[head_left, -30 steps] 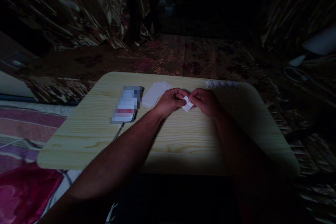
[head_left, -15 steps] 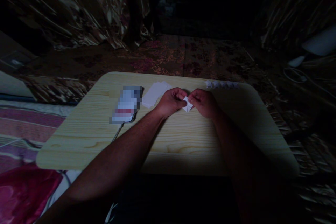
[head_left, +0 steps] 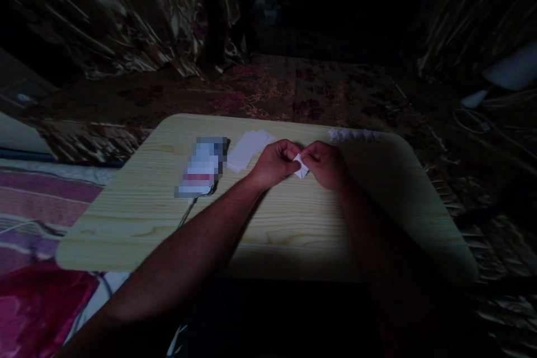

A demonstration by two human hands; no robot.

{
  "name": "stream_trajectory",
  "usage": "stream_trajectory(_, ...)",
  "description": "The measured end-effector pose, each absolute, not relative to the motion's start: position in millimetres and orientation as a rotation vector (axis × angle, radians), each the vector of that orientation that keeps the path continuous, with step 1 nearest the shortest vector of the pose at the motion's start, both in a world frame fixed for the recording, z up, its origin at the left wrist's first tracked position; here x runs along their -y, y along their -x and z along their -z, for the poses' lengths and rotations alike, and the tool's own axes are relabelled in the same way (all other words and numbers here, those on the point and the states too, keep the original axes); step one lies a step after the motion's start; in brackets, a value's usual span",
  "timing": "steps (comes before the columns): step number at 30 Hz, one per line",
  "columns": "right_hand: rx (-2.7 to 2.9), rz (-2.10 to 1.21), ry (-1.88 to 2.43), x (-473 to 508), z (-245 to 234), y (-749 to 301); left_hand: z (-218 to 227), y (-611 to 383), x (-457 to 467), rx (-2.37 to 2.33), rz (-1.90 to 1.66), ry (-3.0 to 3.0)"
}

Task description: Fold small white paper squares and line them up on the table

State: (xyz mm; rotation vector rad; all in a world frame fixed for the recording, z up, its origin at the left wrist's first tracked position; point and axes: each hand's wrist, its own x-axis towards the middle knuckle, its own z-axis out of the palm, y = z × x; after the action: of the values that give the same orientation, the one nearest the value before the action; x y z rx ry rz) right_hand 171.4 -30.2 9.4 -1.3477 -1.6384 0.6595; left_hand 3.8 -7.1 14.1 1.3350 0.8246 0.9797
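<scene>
A small folded piece of white paper [head_left: 301,169] is pinched between my two hands above the middle of the table. My left hand [head_left: 277,164] grips its left side, thumb on top. From the other side, my right hand [head_left: 326,164] has its thumb and fingertips closed on the upper right edge. Crease lines show on the paper's face; its back and some fingertips are hidden. Just left of my left hand lies a stack of white paper sheets [head_left: 246,151]. Several small folded white paper pieces [head_left: 354,135] stand in a row beyond my right hand.
The light wooden table [head_left: 138,218] has rounded corners. A blurred-out phone-like device [head_left: 200,168] with a cable lies on its left part. Patterned curtains [head_left: 168,11] hang behind, striped bedding [head_left: 46,196] is at left, and a white lamp-like object [head_left: 512,67] is at right.
The folded paper has turned slightly between my fingers, and my right fingers have shifted a little over its upper right edge. Both hands stay in nearly the same place.
</scene>
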Motion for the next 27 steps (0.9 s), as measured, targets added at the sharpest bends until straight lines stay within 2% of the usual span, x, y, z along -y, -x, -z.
stream_trajectory(27, 1.509, -0.745, 1.303, 28.6, -12.7, -170.2, -9.2, -4.3, 8.5, -0.926, -1.04, -1.289)
